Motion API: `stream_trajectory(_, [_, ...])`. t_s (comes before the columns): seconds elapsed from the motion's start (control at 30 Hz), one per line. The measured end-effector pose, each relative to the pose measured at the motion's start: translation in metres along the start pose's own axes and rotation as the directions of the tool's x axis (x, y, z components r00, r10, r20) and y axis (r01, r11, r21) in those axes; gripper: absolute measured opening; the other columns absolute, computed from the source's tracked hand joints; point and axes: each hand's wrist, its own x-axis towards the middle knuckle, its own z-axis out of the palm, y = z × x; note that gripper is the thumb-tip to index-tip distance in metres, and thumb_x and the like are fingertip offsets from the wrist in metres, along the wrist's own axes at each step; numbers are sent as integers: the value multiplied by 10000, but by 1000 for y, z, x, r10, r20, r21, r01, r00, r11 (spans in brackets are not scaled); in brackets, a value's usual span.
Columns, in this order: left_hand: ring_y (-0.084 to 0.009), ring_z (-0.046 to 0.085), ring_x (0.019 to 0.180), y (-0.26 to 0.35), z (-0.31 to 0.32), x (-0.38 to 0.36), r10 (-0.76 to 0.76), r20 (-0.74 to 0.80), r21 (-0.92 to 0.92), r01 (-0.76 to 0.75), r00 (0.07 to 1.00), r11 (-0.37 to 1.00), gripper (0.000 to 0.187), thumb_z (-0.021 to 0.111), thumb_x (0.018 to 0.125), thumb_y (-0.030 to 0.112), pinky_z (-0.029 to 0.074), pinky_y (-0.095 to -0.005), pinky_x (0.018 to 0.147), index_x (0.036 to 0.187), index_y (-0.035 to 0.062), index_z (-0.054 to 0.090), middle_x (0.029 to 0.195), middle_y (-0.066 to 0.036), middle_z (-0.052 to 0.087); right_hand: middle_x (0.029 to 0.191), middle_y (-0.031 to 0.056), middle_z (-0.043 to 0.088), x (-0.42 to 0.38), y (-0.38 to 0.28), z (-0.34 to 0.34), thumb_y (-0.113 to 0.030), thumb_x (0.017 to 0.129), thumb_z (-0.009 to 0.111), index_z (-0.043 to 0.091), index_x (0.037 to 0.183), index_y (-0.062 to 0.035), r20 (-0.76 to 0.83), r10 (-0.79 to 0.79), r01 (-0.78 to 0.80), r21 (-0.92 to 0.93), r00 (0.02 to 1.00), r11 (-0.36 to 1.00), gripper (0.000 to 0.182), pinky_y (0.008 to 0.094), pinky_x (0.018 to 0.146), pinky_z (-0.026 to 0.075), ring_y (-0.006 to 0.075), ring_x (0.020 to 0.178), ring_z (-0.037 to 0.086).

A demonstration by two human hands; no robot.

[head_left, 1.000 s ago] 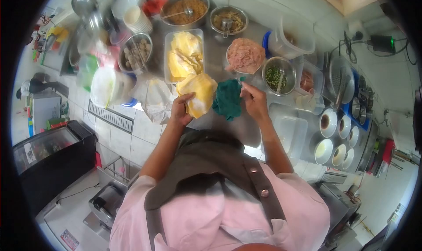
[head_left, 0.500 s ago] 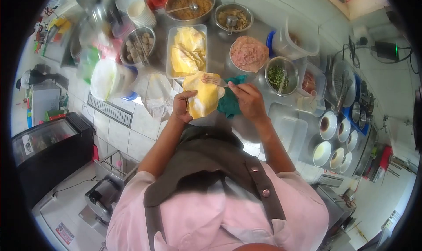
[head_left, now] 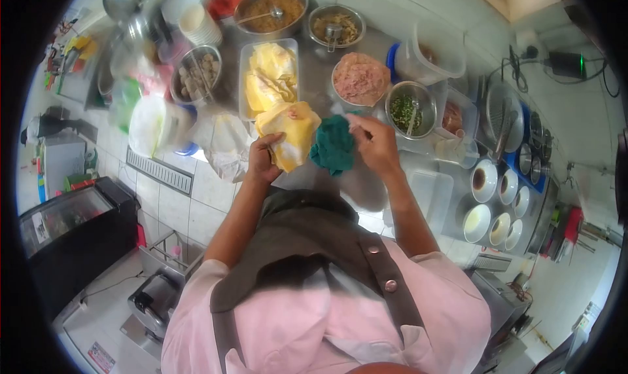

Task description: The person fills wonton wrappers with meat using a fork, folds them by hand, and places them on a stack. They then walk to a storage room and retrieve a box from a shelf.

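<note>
A: What could go wrong here, starting with the big things?

B: The steel counter [head_left: 366, 191] is very crowded. The rectangular clear plastic tray of yellow wrappers [head_left: 269, 73] and the round bowl of pink minced meat [head_left: 358, 79] stand just beyond the hands, so I think a careless reach may knock a bowl or drag a sleeve through the food.

A: And the smaller things?

B: The stack of soft yellow dough wrappers [head_left: 291, 135] is thin and floppy. It hangs over the left hand [head_left: 261, 163], whose fingers are curled around its lower edge. If the grip loosens, some sheets may slide off. There is a small dab of pink filling on top, which may also fall.

A: The right hand [head_left: 374, 145]?

B: It is closed in a pinch, beside the crumpled dark green cloth [head_left: 333, 148]. I cannot tell what it pinches. The cloth lies between both hands, touching the wrappers.
</note>
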Motion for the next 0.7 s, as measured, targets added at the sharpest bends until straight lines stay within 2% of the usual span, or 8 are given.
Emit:
stream_trajectory(0.03, [-349, 600, 1116, 2, 2, -3, 16, -3, -6, -16, 1000, 1000, 492, 548, 857, 85, 476, -484, 983, 1321, -37, 436, 1244, -191, 580, 843, 165, 669, 0, 10, -2, -29, 866, 581, 672, 1131, -26, -88, 161, -164, -26, 983, 986, 280, 327, 672, 498, 267, 735, 655])
stream_trajectory(0.07, [-354, 595, 1122, 3, 3, -4, 36, -10, -12, -36, 999, 999, 497, 550, 856, 85, 473, -493, 984, 1324, -32, 434, 1250, -191, 576, 843, 165, 669, -2, 26, -4, -29, 866, 581, 672, 1131, -26, -92, 160, -164, -31, 983, 986, 280, 327, 672, 498, 267, 735, 655])
stream_trajectory(0.13, [-359, 590, 1129, 6, -7, -4, 49, -56, 2, -49, 997, 999, 500, 551, 855, 83, 469, -500, 987, 1327, -28, 432, 1254, -192, 574, 843, 204, 664, -8, 54, -6, -65, 881, 565, 673, 1128, -32, -220, 140, -204, -300, 965, 932, 271, 358, 686, 492, 302, 722, 649])
stream_trajectory(0.23, [-366, 584, 1136, 6, -12, -5, 58, -78, 24, -56, 995, 998, 504, 552, 852, 79, 464, -506, 991, 1330, -24, 430, 1258, -193, 571, 888, 230, 655, -10, 62, -4, -64, 868, 544, 691, 1104, -64, -244, 235, -306, -316, 941, 898, 278, 461, 708, 478, 401, 818, 629])
stream_trajectory(0.47, [-346, 593, 1126, 5, -13, -1, 35, -116, 5, -35, 993, 999, 500, 558, 848, 77, 468, -480, 993, 1323, -19, 438, 1255, -176, 578, 811, 211, 627, 8, 60, 15, -28, 852, 537, 670, 1156, -88, -309, 187, -254, -194, 932, 947, 338, 468, 692, 471, 399, 767, 607])
stream_trajectory(0.53, [-341, 594, 1125, 3, -11, -1, 40, -115, 14, -38, 993, 999, 498, 557, 849, 79, 469, -477, 992, 1323, -17, 439, 1255, -172, 579, 815, 199, 653, 13, 62, 18, -26, 843, 583, 667, 1170, -88, -329, 100, -232, -389, 939, 892, 343, 395, 683, 484, 340, 733, 639])
stream_trajectory(0.63, [-339, 596, 1121, 4, -16, -1, 33, -114, 24, -31, 993, 999, 498, 558, 850, 83, 472, -479, 987, 1324, -13, 440, 1254, -169, 580, 825, 209, 655, 15, 67, 23, -28, 854, 572, 674, 1165, -95, -327, 22, -180, -463, 945, 868, 333, 379, 693, 488, 348, 752, 640])
stream_trajectory(0.7, [-341, 597, 1118, 2, -20, -1, 22, -106, 28, -19, 994, 999, 499, 559, 850, 84, 473, -483, 984, 1325, -10, 441, 1251, -170, 581, 824, 201, 663, 17, 73, 26, -28, 860, 573, 676, 1161, -91, -340, 59, -185, -351, 939, 918, 324, 373, 688, 488, 327, 738, 646])
